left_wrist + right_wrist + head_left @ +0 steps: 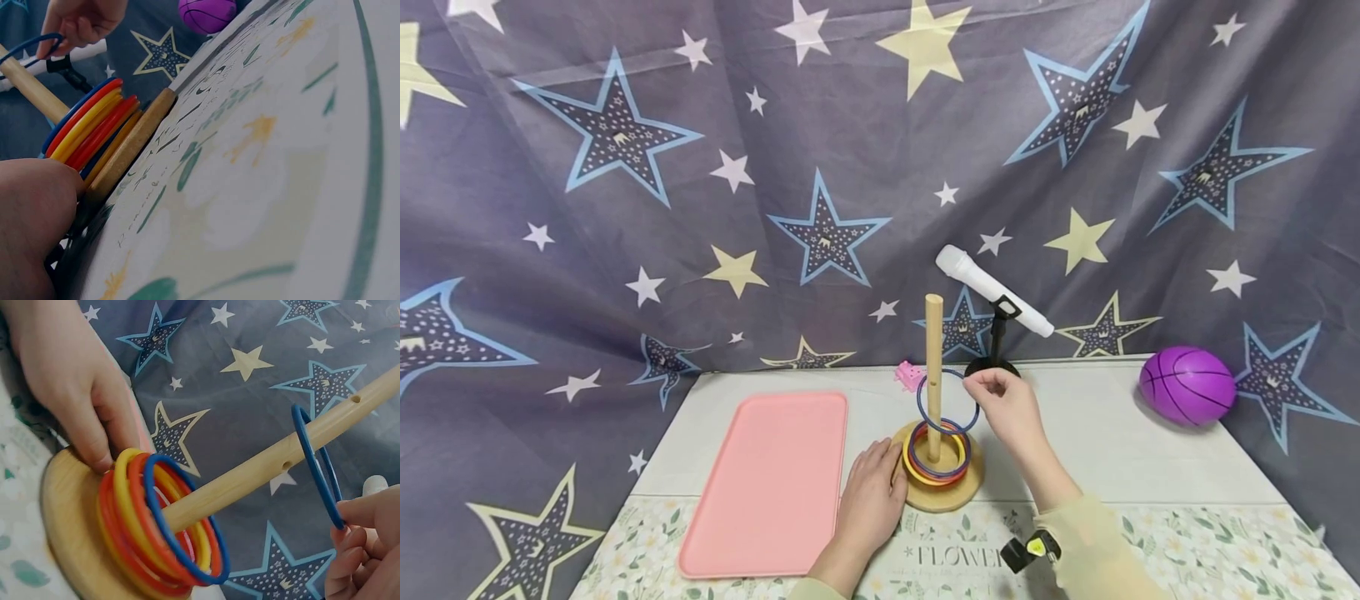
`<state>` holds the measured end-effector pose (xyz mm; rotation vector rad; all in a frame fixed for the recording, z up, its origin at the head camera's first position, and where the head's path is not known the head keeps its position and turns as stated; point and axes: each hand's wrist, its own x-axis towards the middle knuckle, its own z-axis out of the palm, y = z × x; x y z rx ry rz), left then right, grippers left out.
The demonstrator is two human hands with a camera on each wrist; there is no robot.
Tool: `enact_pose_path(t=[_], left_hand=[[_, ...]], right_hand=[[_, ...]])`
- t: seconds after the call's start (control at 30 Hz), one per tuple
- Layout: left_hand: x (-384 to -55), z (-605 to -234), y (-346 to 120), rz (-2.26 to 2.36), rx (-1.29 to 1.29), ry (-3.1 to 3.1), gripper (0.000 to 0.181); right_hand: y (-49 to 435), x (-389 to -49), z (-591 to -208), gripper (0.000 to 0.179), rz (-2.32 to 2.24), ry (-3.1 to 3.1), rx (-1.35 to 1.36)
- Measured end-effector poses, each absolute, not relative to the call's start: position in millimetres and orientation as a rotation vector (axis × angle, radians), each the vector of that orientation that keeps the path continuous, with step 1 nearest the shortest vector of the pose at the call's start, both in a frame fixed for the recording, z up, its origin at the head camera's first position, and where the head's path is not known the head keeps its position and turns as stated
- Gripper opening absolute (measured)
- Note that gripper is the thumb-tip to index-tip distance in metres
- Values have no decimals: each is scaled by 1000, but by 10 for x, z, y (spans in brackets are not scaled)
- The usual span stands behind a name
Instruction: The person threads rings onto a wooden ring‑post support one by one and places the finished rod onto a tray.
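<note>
A thin blue ring (976, 416) is pinched between the thumb and fingertips of my right hand (1009, 406). It hangs around the upright wooden peg (933, 333), partway up, above the stack. Several red, yellow and blue rings (164, 519) lie piled around the peg's foot on the round wooden base (937, 502). Beside them, my left hand (872, 493) rests against the base's left edge, its fingers fairly straight and the thumb near the rings. In the left wrist view, the stacked rings (87, 128) show side-on, partly hidden behind that hand.
A pink tray (775, 475) lies left of the left hand. Behind the peg are a small pink figure (908, 376) and a white microphone (996, 292) on a black stand (997, 337). A purple ball (1187, 386) sits at the back right, before a star-patterned curtain (865, 125).
</note>
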<state>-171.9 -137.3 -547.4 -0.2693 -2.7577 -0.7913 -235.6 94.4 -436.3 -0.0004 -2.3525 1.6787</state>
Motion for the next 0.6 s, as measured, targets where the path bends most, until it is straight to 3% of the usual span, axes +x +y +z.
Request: enact_pose_path(t=[0.6], left_hand=[[-1712, -5484, -1373, -797, -273, -2745, 47]], right_hand=[[934, -2181, -4752, 14, 1594, -2513, -16]])
